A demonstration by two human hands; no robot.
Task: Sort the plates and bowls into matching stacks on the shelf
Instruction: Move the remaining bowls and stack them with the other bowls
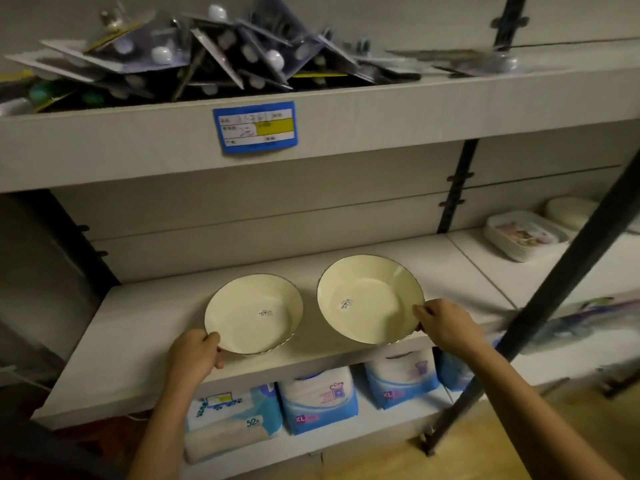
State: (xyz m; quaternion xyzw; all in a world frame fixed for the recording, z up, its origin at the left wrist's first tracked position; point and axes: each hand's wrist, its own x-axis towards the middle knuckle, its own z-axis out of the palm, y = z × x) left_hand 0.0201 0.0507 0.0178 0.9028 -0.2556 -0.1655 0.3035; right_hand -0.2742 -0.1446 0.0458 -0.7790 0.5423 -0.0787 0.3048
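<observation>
Two cream bowls with dark scalloped rims sit side by side on the middle shelf (138, 327). My left hand (195, 353) grips the near-left rim of the smaller-looking left bowl (252, 315). The right bowl (369, 299) is tilted up at its far side, and my right hand (445, 327) pinches its near-right rim. Each bowl has a small barcode sticker inside. A stack of rectangular printed plates (521, 235) rests at the far right of the same shelf level, with a pale oval dish (568, 211) behind it.
The upper shelf holds a heap of blister-packed items (207, 53) and a blue price tag (255, 127) on its edge. Blue and white soft packs (318, 398) fill the bottom shelf. A dark diagonal metal bar (540, 299) crosses at the right.
</observation>
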